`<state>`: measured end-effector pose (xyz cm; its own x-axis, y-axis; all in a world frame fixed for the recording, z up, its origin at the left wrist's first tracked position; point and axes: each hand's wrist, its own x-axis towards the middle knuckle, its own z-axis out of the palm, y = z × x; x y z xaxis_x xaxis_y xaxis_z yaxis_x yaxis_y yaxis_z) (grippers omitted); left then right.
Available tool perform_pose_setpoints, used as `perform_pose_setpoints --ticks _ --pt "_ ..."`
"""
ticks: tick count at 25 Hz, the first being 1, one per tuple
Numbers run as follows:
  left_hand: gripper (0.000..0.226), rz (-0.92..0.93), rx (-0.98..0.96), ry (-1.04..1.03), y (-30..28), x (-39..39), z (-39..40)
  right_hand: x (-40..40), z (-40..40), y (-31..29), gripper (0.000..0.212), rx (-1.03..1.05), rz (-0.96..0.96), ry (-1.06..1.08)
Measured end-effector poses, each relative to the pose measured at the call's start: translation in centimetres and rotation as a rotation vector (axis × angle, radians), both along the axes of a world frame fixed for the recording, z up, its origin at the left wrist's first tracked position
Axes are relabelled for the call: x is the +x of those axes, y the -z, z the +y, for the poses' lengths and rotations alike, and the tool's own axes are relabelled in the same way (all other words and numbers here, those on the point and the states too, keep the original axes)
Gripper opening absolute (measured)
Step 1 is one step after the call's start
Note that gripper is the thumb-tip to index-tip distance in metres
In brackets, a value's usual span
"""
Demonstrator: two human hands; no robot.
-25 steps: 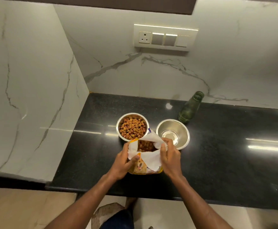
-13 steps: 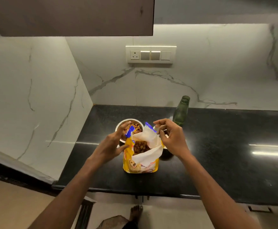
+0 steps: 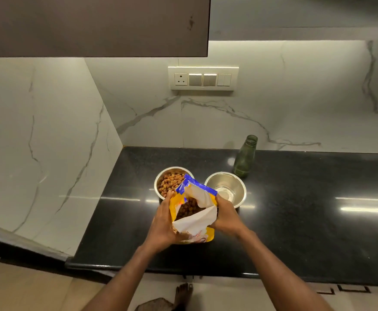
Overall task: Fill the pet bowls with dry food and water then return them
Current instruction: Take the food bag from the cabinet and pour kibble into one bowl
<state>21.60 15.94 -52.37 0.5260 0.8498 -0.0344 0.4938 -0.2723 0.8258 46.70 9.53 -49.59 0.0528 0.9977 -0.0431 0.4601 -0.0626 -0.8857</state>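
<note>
A yellow and blue bag of dry pet food [image 3: 193, 212] stands upright on the black counter [image 3: 295, 221], its top open and brown kibble showing inside. My left hand [image 3: 163, 223] grips the bag's left side and my right hand [image 3: 226, 217] grips its right side. Just behind the bag sits a steel bowl [image 3: 171, 181] filled with kibble, partly hidden by the bag's top. To the right of it stands a second steel bowl [image 3: 227, 189], which holds no kibble; whether it has water in it I cannot tell.
A green glass bottle [image 3: 245, 157] without a cap stands behind the right bowl near the marble wall. A switch panel [image 3: 203, 78] is on the wall above. A dark cabinet [image 3: 93, 25] hangs overhead at the left. The counter's front edge is close below my wrists.
Both hands have dropped from the bag's top flaps to its sides and now clasp it. The view has tilted up a little, so the right bowl shows again.
</note>
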Motion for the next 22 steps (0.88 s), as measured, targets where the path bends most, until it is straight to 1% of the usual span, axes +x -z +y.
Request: perform_pose_setpoints --ticks 3,6,7,8,9,10,11,12,13,15,16,18,19,20,22 --pt "0.129 -0.069 0.008 -0.099 -0.6 0.9 0.9 0.2 1.1 -0.5 0.056 0.01 0.064 0.057" --pt "0.108 -0.09 0.03 -0.047 -1.7 0.0 1.7 0.7 1.8 -1.9 0.035 -0.025 0.121 0.069" --pt "0.098 -0.093 0.057 -0.027 -1.9 -0.1 2.0 0.5 2.2 -2.5 0.029 -0.03 0.142 0.065" --pt "0.082 -0.102 0.098 -0.038 -2.3 -0.3 2.2 0.1 2.4 -3.1 0.023 -0.037 0.177 0.07" --pt "0.061 -0.123 0.134 -0.083 -2.6 -0.4 2.6 -0.4 2.7 -3.5 0.028 -0.041 0.214 0.083" --pt "0.045 -0.142 0.161 -0.135 -3.1 -0.5 3.0 -0.9 3.0 -3.7 0.049 -0.035 0.253 0.123" --pt "0.037 -0.167 0.17 -0.172 -3.7 -0.5 3.5 -1.3 3.2 -3.6 0.066 -0.039 0.291 0.174" --pt "0.039 -0.19 0.165 -0.175 -4.3 -0.8 3.9 -1.8 3.2 -3.8 0.073 -0.041 0.329 0.221" --pt "0.051 -0.217 0.144 -0.136 -4.6 -1.3 4.2 -2.2 3.0 -3.9 0.074 -0.042 0.354 0.245" --pt "0.099 -0.222 0.064 0.047 -4.6 -2.7 4.7 -2.1 2.2 -3.9 0.077 -0.062 0.403 0.231" --pt "0.12 -0.194 0.05 0.132 -4.1 -3.5 4.7 -1.8 1.5 -3.8 0.083 -0.061 0.447 0.205" --pt "0.147 -0.103 0.061 0.261 -3.2 -4.0 4.6 -1.0 0.0 -3.2 0.102 -0.083 0.499 0.121" --pt "0.155 -0.054 0.088 0.31 -3.0 -3.6 4.4 -0.9 -0.6 -2.8 0.107 -0.106 0.449 0.07" --pt "0.159 -0.015 0.143 0.354 -2.8 -2.7 4.2 -1.1 -0.8 -2.6 0.106 -0.118 0.375 0.012" --pt "0.155 0.036 0.282 0.395 -2.7 -0.5 4.1 -1.8 -0.4 -2.5 0.098 -0.115 0.21 -0.005"
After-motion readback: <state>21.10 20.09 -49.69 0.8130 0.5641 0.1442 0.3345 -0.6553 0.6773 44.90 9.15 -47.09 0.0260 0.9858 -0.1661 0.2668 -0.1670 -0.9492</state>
